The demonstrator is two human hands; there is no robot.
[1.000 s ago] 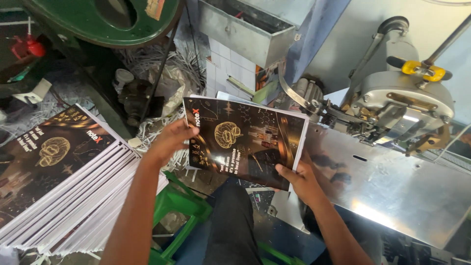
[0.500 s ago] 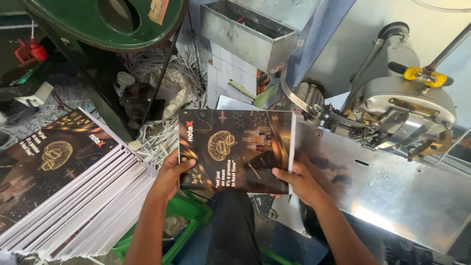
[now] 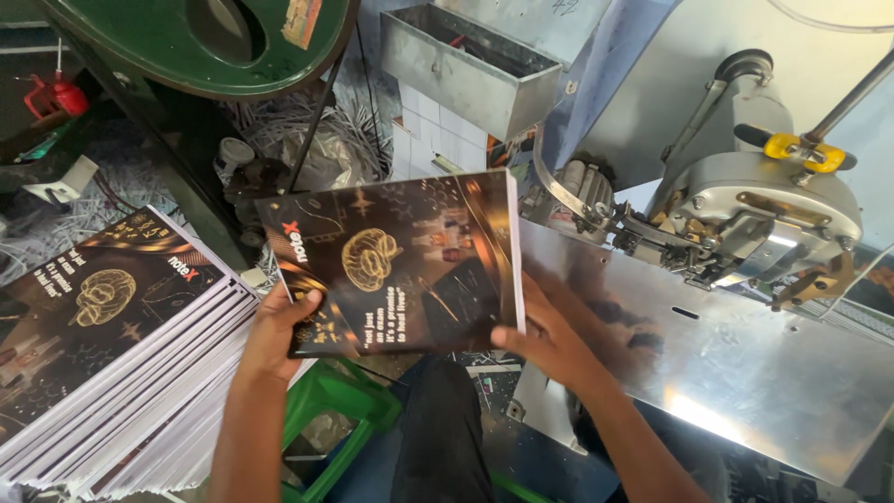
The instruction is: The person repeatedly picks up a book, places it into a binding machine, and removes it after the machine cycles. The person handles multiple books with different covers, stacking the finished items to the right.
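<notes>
Both hands (image 3: pixel 279 326) have swung the notebook (image 3: pixel 400 265) leftward.

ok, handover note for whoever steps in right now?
Left hand: grips the notebook at its lower left corner.
Right hand: holds its lower right edge, by the steel plate.
Notebook is in the air, cover up, in front of the machine head.
Stack of same notebooks lies fanned at left.
Done: one notebook is in hand. Left: cannot tell.
</notes>
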